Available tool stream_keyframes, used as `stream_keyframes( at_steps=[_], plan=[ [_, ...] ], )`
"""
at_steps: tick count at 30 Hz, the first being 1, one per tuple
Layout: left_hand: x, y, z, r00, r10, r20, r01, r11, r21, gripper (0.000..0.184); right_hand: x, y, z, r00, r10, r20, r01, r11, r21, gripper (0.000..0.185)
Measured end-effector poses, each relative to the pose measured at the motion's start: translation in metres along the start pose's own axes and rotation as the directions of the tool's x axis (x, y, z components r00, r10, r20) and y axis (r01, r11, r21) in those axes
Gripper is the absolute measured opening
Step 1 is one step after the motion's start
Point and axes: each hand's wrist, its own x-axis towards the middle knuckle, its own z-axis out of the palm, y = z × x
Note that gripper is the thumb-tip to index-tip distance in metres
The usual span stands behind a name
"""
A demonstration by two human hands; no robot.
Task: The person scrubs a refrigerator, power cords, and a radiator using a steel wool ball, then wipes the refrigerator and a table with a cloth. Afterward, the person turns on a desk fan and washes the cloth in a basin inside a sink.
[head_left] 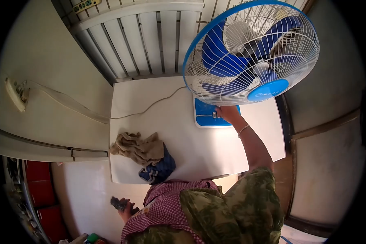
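A table fan with blue blades and a white wire cage [227, 87] stands on the white table [183, 138]. Its base is blue with a white rim [203, 107]. My right hand [229, 114] is at the base's front, beside its buttons; the fingers are partly hidden and I cannot tell whether they press anything. Low on the left, off the table's front edge, my left hand [127, 210] is closed round a dark grey crumpled cloth [118, 203]. A brown cloth [140, 148] and a dark blue cloth [160, 167] lie together at the table's front left.
A cord [150, 109] runs from the fan across the table to a wall socket [17, 95] at the left. White slatted panels [146, 38] stand behind the table. Red cabinets [40, 193] are at the lower left, a framed door [329, 171] at the right.
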Motion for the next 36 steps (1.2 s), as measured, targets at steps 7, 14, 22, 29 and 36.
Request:
stream_keyframes(
  at_steps=[7,14,22,29,36],
  plan=[
    [0.019,0.027,0.01,1.0,0.029,0.01,-0.03,0.999,0.041,0.046,0.012,-0.01,-0.005,0.974,0.211,0.079,-0.219,0.969,0.115,0.028],
    [0.009,0.025,0.002,0.998,0.04,0.051,-0.038,0.999,-0.037,0.045,0.018,-0.029,0.011,0.88,0.474,-0.035,-0.455,0.862,0.224,0.029],
    [0.004,0.015,-0.011,0.995,-0.006,0.099,0.027,0.975,-0.219,0.047,0.016,-0.05,-0.015,0.91,0.408,0.08,-0.411,0.911,0.035,0.033],
    [0.007,0.006,-0.031,0.999,-0.035,-0.017,0.033,0.995,-0.089,0.047,0.006,0.011,0.036,0.977,0.213,0.03,-0.214,0.976,0.032,0.027],
    [0.021,0.009,-0.032,1.0,-0.005,-0.025,0.006,0.999,0.035,0.046,0.013,0.042,0.057,0.97,0.215,0.111,-0.224,0.971,0.083,0.013]
  ],
)
